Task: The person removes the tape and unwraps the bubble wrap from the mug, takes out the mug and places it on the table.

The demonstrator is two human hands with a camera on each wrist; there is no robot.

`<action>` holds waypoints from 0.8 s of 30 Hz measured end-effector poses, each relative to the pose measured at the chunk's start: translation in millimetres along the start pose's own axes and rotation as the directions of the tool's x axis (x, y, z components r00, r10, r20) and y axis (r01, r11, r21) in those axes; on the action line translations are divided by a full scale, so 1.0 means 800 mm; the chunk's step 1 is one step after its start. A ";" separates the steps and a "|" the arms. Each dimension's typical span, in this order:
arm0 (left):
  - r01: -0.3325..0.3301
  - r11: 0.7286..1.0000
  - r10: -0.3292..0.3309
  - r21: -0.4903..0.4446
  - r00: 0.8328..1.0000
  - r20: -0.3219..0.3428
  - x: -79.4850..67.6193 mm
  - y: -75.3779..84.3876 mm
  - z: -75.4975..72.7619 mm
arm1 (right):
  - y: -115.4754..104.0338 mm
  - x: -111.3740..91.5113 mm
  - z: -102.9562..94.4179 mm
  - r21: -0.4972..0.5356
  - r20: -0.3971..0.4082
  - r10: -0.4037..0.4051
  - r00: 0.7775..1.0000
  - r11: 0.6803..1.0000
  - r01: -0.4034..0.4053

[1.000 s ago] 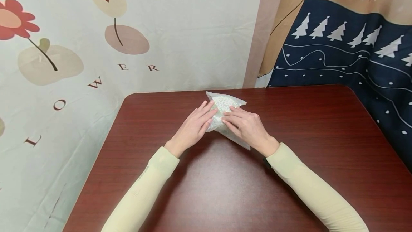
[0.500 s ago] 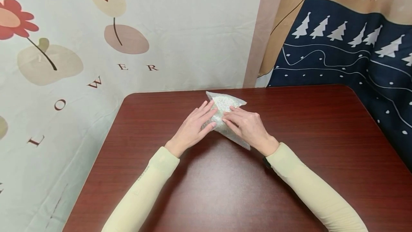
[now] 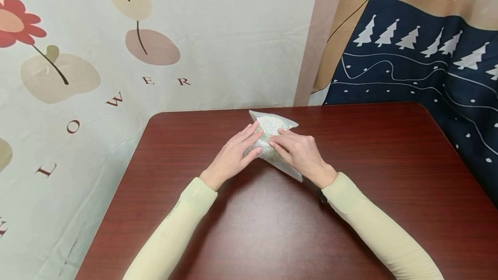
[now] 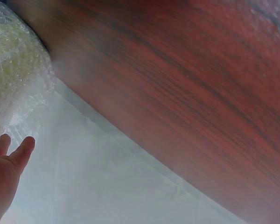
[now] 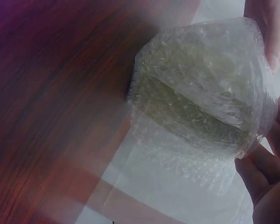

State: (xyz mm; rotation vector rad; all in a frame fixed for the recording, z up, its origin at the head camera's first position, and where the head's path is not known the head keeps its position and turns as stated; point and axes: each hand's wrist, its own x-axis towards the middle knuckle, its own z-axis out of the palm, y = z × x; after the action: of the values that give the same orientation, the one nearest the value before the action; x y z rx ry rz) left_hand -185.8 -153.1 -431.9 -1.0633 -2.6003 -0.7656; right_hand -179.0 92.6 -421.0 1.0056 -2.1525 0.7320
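A bubble-wrap bundle (image 3: 272,122) lies near the far edge of the table, its pointed corners spreading to the back and the near right. Through the clear plastic in the right wrist view, something yellowish-green shows inside the bubble wrap (image 5: 191,88); its shape is blurred. My left hand (image 3: 232,149) rests on the bundle's left side with fingers extended and thumb apart. From the right, my right hand (image 3: 301,152) has bent fingers on the wrap and pinches its edge between thumb and fingertips. The left wrist view catches only the bundle's side and a few fingertips (image 4: 25,145).
The dark red wood-grain table (image 3: 268,228) has rounded far corners. Behind it hangs a pale cloth (image 3: 233,46) with flowers and letters, and a navy cloth (image 3: 412,68) with white trees stands at the right. A dark band (image 3: 322,196) shows beneath the right cuff.
The left thumb has shifted slightly toward the near side, away from the other fingers. Right hand and bundle stay almost in place.
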 end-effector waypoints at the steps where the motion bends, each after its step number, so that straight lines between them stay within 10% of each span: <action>1: -0.002 1.000 0.002 0.000 1.000 -0.003 0.000 0.000 0.000 | 0.000 0.000 0.000 0.001 -0.002 0.003 1.000 1.000 -0.003; 24: -0.005 1.000 0.004 -0.021 1.000 -0.026 0.000 0.003 0.000 | 0.001 0.002 0.000 0.010 -0.004 0.082 0.997 0.997 -0.082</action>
State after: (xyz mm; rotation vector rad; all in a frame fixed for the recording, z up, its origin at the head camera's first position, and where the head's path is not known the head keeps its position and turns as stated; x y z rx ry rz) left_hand -184.3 -151.7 -431.1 -1.0574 -2.5729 -0.8026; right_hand -180.8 92.4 -420.0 0.9242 -2.1992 0.7831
